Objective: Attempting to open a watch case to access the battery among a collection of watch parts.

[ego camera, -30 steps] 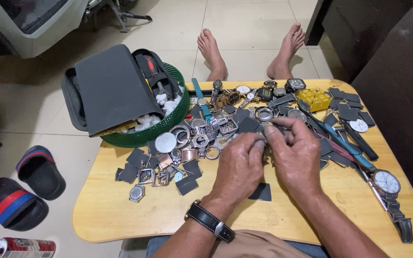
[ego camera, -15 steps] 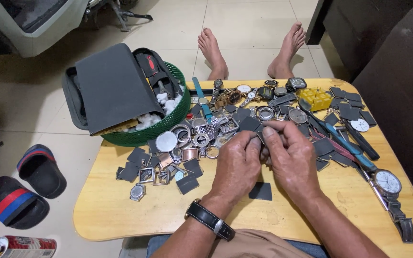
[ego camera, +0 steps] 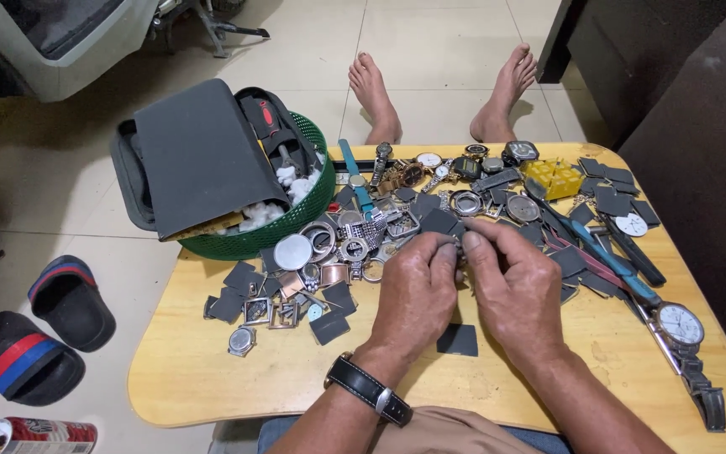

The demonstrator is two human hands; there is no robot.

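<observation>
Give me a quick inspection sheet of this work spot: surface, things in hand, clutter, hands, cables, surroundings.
Surface: low wooden table, crowded.
Things in hand: small part, pinched, mostly hidden.
Clutter: watch cases, dark square pieces, yellow box, wristwatch, green basket holding a grey case.
Hands: left hand and right hand meet fingertip to fingertip.
Cables: nothing seen.
Surroundings: tiled floor, sandals, can, bare feet.

A low, rounded wooden surface (ego camera: 186, 378) carries a heap of watch cases and rings (ego camera: 338, 240) at its centre. A green basket (ego camera: 296, 223) sits at ten o'clock, a yellow box (ego camera: 553, 176) at one, a steel-banded wristwatch (ego camera: 684, 332) at four, and a dark square pad (ego camera: 457, 340) near six.
</observation>
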